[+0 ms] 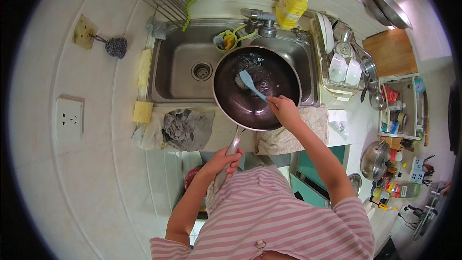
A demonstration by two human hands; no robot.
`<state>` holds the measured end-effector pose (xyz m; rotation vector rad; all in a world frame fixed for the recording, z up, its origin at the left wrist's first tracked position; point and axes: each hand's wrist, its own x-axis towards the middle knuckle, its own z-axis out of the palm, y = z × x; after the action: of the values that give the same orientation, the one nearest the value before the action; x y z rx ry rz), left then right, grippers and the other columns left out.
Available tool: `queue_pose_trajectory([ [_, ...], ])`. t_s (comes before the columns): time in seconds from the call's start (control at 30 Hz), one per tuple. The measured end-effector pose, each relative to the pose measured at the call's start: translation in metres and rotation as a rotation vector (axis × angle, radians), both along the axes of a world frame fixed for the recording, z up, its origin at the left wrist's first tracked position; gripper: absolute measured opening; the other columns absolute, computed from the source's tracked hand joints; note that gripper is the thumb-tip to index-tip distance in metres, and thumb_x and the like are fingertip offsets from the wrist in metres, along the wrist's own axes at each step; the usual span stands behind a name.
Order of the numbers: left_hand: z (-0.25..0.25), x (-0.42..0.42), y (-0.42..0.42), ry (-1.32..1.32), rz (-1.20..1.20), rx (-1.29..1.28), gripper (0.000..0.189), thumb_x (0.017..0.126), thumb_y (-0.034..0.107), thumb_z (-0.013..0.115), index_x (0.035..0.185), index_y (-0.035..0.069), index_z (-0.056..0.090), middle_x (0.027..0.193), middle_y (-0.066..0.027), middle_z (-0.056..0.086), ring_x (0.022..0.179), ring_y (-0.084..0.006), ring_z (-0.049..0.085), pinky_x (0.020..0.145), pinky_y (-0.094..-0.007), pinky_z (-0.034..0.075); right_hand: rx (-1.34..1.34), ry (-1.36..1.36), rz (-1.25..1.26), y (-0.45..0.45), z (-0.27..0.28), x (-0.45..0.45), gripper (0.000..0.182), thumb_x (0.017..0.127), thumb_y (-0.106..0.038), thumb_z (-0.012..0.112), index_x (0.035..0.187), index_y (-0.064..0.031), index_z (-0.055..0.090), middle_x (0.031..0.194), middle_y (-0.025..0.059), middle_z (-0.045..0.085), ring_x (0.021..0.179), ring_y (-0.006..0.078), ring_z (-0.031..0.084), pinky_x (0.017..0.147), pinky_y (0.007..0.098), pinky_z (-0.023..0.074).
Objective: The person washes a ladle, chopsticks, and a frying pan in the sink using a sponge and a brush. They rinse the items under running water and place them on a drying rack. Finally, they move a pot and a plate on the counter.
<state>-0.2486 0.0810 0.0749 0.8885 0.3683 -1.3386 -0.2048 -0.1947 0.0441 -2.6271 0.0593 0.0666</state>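
Observation:
A dark frying pan [278, 79] with a long metal handle lies over the steel double sink [180, 54], across its right part. Around the pan's handle [232, 148] my left hand [223, 164] is closed. My right hand [285, 112] grips the light blue handle of a dish brush [252, 85], whose bristles touch the inside of the pan. Some water and a little foam show on the pan's surface. Behind the pan stands the faucet [261, 20], and a small green strainer cup [227, 41] holding scrubbing pads is beside it.
A yellow pump bottle [292, 5] stands behind the sink. Right of it, a dish rack [325, 79] holds white bowls and plates. A beige cloth [310, 126] and a grey rag [184, 130] lie along the front edge. A steel pot [375, 160] stands farther right.

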Motion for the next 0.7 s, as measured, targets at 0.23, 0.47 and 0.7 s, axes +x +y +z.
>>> queue_pose_trajectory([
  [0.23,-0.008,-0.002,0.005,0.032,-0.003,-0.048,0.017,0.088,0.014,0.053,0.101,0.007,0.047,0.064,-0.0002,0.043,0.044,-0.0074,0.039,0.039,-0.0253,0.036,0.335,-0.009,0.137,0.061,0.056,-0.004,0.026,0.081,-0.008,0.060,0.107,-0.0103,0.065,0.074,0.0155,0.056,0.067,0.0311,0.056,0.062,0.0359,0.0452],
  [0.47,-0.008,-0.003,0.004,-0.005,-0.030,0.027,0.018,0.087,0.013,0.052,0.102,0.006,0.047,0.062,0.0005,0.042,0.044,-0.0075,0.038,0.039,-0.0255,0.034,-0.156,-0.065,-0.335,0.053,0.016,0.061,0.017,0.086,-0.018,0.050,0.098,-0.0121,0.060,0.086,0.0211,0.055,0.073,0.0400,0.060,0.064,0.0486,0.0498],
  [0.7,-0.009,0.000,-0.002,-0.029,-0.040,0.006,0.018,0.088,0.014,0.053,0.103,0.005,0.046,0.063,-0.0017,0.043,0.044,-0.0089,0.040,0.040,-0.0261,0.038,-0.260,0.108,-0.228,0.012,-0.009,-0.026,0.020,0.087,-0.020,0.050,0.104,-0.0150,0.059,0.089,0.0190,0.052,0.064,0.0372,0.060,0.055,0.0478,0.0484],
])
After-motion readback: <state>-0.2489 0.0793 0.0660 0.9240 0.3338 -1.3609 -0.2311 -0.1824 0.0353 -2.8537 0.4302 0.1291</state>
